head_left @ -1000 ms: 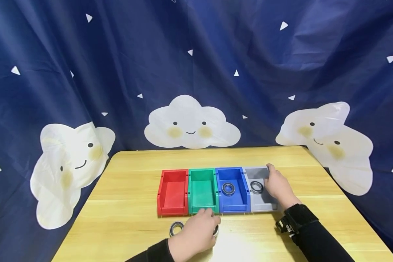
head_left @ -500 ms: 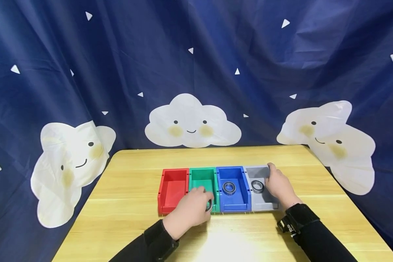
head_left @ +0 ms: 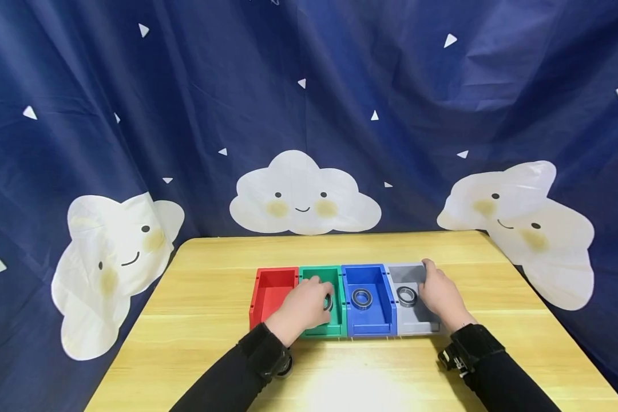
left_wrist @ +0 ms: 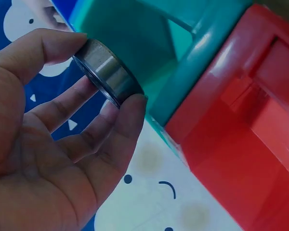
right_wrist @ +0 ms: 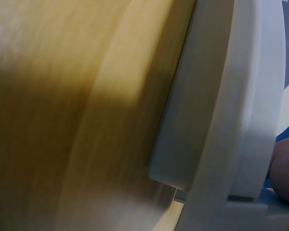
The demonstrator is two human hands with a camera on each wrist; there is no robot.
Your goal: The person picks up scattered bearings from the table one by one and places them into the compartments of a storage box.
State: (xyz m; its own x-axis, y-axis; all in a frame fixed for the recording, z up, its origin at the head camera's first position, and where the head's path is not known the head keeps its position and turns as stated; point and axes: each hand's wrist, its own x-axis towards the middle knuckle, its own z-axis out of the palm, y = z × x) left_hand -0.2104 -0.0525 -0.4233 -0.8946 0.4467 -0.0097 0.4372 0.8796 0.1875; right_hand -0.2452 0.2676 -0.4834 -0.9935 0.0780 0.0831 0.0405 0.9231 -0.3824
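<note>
My left hand point(head_left: 304, 304) is over the green bin point(head_left: 336, 329), pinching a ball bearing point(left_wrist: 108, 70) between thumb and fingertips. In the left wrist view that bearing is tilted on edge beside the green wall. My right hand point(head_left: 442, 294) grips the right side wall of the grey bin point(head_left: 417, 328); one fingertip point(right_wrist: 285, 168) shows past the wall in the right wrist view. A second bearing point(head_left: 354, 299) lies flat in the blue bin point(head_left: 372, 330), and a third bearing point(head_left: 399, 298) lies in the grey bin.
Leftmost in the row stands a red bin point(head_left: 275, 286), its front partly behind my left hand. Another bearing point(head_left: 285, 373) lies on the wooden table point(head_left: 195, 320), mostly covered by my left wrist. A dark blue curtain point(head_left: 309, 57) with clouds hangs behind.
My left hand has carried the bearing from the table in front of the bins forward into the green bin's area. The right hand stays on the grey bin.
</note>
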